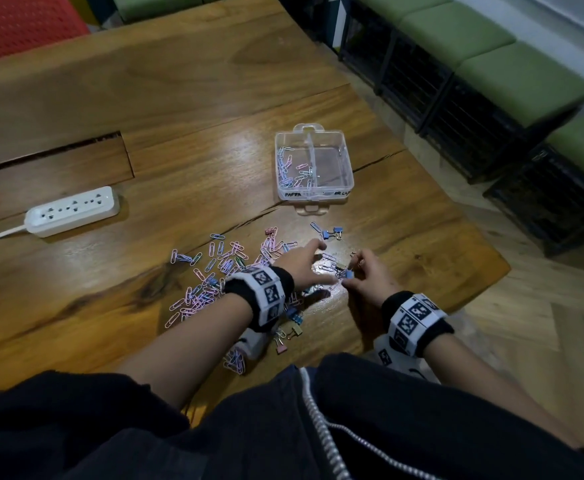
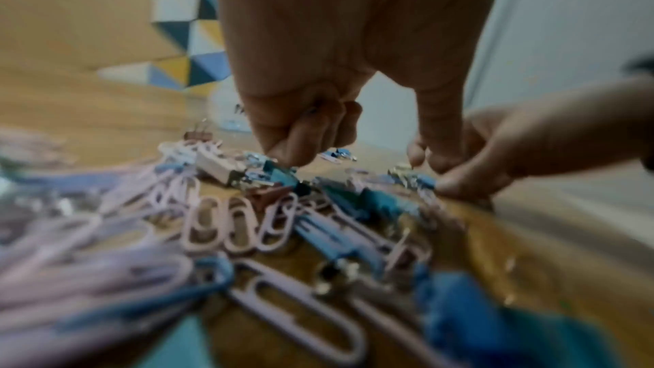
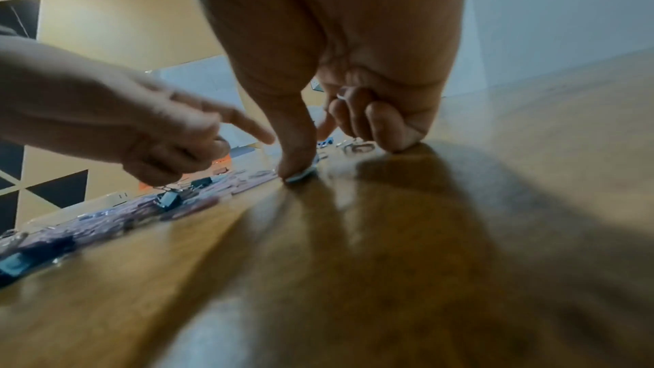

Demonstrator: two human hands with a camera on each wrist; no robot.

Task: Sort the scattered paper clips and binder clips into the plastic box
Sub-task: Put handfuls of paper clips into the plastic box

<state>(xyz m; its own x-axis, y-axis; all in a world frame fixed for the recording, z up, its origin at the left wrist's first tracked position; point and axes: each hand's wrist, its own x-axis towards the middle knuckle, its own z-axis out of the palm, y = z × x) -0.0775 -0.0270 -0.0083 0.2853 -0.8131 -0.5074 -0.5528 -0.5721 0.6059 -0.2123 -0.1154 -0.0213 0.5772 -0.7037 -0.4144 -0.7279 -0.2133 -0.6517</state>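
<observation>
A clear two-compartment plastic box (image 1: 350, 168) sits open on the wooden table; its left half holds several paper clips. Pink and blue paper clips (image 1: 211, 271) lie scattered near me, seen close and blurred as a pile of paper clips (image 2: 233, 234). Mixed in are binder clips (image 1: 292, 323), and a blue pair of binder clips (image 1: 330, 233) lies apart. My right hand (image 1: 354, 271) pinches a blue binder clip (image 1: 347, 274) against the table, thumb (image 3: 297, 155) on it. My left hand (image 1: 321, 263) hovers beside it, index finger out, other fingers (image 2: 304, 133) curled; what they hold is hidden.
A white power strip (image 1: 72, 211) with its cord lies at the left. A slot (image 1: 51, 150) cuts the tabletop behind it. The table's right edge (image 1: 484, 282) drops to a wood floor, with green-cushioned black crates (image 1: 491, 84) beyond.
</observation>
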